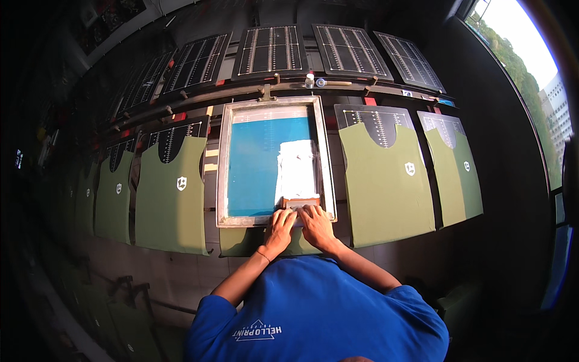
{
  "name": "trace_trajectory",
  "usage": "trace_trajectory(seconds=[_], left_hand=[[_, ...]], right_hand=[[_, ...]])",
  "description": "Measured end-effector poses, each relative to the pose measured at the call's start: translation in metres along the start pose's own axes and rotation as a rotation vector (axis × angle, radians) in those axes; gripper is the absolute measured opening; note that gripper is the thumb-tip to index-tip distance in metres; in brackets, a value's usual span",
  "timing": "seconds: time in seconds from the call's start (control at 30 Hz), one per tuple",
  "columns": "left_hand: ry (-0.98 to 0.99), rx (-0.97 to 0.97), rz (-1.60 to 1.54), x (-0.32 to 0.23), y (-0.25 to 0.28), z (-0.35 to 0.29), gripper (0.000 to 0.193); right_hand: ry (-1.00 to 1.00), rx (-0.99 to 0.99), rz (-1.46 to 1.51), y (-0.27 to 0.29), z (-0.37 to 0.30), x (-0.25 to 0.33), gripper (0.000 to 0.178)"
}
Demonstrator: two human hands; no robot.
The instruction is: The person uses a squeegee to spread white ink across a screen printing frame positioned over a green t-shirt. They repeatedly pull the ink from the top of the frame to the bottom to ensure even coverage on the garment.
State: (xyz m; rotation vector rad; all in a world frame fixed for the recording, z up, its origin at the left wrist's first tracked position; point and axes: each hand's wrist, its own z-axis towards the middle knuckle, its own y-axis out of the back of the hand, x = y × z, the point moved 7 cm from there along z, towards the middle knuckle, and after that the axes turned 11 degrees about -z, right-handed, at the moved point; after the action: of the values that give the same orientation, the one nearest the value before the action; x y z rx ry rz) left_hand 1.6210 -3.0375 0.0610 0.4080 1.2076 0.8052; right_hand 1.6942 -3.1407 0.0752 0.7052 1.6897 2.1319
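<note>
Both my hands grip a squeegee (301,203) at the near end of a framed printing screen. My left hand (280,228) has its fingers curled over the left part of the handle. Close beside it, my right hand (318,226) closes round the right part. The screen frame (222,163) is pale metal, with blue mesh (253,163) stretched inside. White ink (297,169) covers a broad strip of the mesh, from about the middle down to the squeegee. Under the screen's near edge shows a green shirt (241,241); the rest of it is hidden.
Green shirts with small white emblems lie on boards to the left (172,193) and right (392,187). Beyond a dark rail (229,90) stand several black marked boards (271,51). On the rail are a small white bottle (309,81) and a tape roll (320,82). A window (531,66) is at right.
</note>
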Motion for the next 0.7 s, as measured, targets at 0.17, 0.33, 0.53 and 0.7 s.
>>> trace_trajectory(seconds=[0.17, 0.33, 0.53, 0.7], left_hand=[[0.022, 0.049, -0.074, -0.007, -0.001, -0.009, 0.060], [0.240, -0.288, 0.139, 0.067, 0.085, -0.016, 0.040], [0.645, -0.500, 0.238, 0.200, 0.151, -0.047, 0.038], [0.867, -0.435, -0.211, 0.232, 0.132, -0.067, 0.045]], right_hand=[[0.073, 0.087, 0.019, -0.002, -0.011, -0.009, 0.057], [-0.231, -0.202, 0.384, 0.033, -0.014, -0.061, 0.049], [-0.743, -0.184, 0.585, -0.053, -0.039, -0.142, 0.038], [-0.906, -0.319, 0.749, -0.064, -0.037, -0.129, 0.037]])
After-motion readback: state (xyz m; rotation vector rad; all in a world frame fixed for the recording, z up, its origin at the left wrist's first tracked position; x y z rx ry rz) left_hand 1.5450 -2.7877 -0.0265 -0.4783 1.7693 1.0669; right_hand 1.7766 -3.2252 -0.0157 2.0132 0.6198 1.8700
